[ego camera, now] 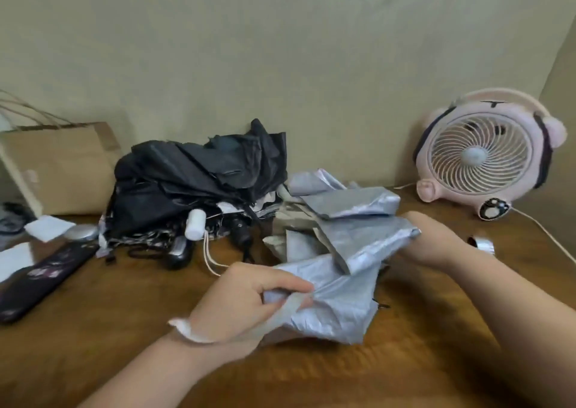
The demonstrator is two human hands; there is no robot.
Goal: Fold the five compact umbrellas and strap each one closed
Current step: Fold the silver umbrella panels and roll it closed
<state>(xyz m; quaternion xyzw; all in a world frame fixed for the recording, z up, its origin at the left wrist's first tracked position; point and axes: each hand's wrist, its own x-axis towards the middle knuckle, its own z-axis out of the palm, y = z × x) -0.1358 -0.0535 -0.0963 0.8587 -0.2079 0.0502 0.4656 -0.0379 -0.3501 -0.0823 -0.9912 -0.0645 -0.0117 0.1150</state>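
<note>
Silver cloth lay bunched between your two grips: the silver umbrella [343, 286] sat on the surface [124, 329], its canopy loose and unfolded. Your left grip [246, 301] was pinched on the near edge of the cloth together with the pale strap [193, 336], which looped back past your wrist. Your right grip [436, 239] met the far end with its fingers hidden behind the fabric, so I cannot tell whether it was clamped. The cloth looked light, limp and slick, likely to slip out of its pleats; better to hold at the ribs. Beyond your left grip lay a heap of black umbrellas [199, 174].
</note>
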